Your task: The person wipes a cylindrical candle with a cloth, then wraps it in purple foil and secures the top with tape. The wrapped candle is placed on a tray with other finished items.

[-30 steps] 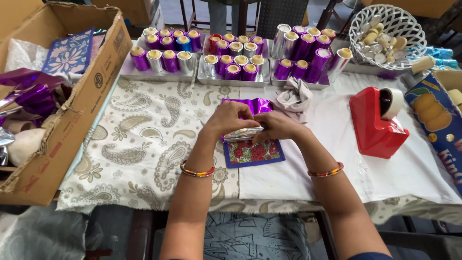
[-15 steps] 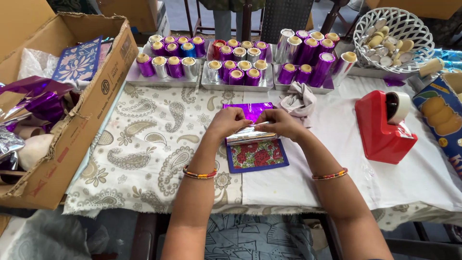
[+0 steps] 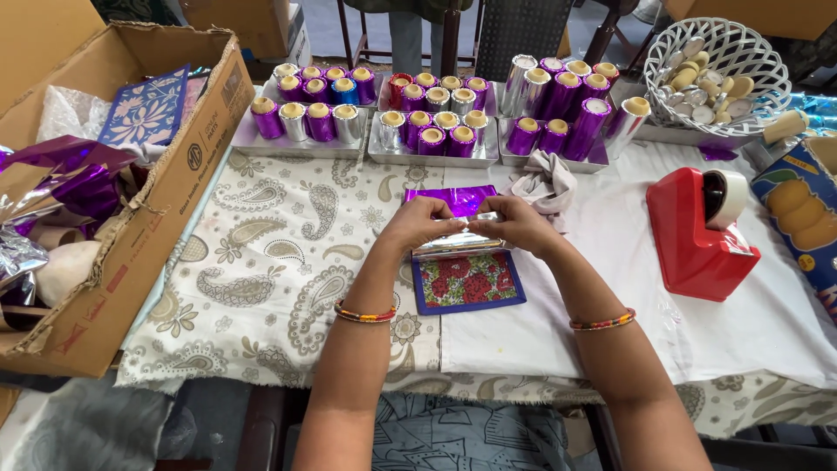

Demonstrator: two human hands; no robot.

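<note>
Both hands meet over the floral mat (image 3: 468,281), which serves as the landmark here. The left hand (image 3: 421,223) and the right hand (image 3: 520,224) pinch a small silver foil piece (image 3: 459,242) between them at the mat's far edge; the fingers of each hand are pressed together on the foil's ends, thumbs underneath as far as can be seen. What the foil wraps is hidden by the fingers. A sheet of purple foil (image 3: 453,199) lies flat on the counter (image 3: 767,314) just beyond the mat, partly under the hands.

Judging by how things lie, the work is well along but not over. Beyond the mat, three trays (image 3: 433,155) hold many finished rolls (image 3: 431,139) in purple and silver foil, standing upright. The piece in hand looks half wrapped: the foil is creased around it but its ends are not yet closed. The purple sheet waits unused.

Right of the mat stands a red tape dispenser (image 3: 697,235), well apart. Far right beyond it a white basket (image 3: 724,74) holds bare pieces, probably those left to wrap. Left of the mat, a cardboard box (image 3: 131,201) holds crumpled foil scraps. A grey cloth (image 3: 545,181) lies just beyond the right hand.
</note>
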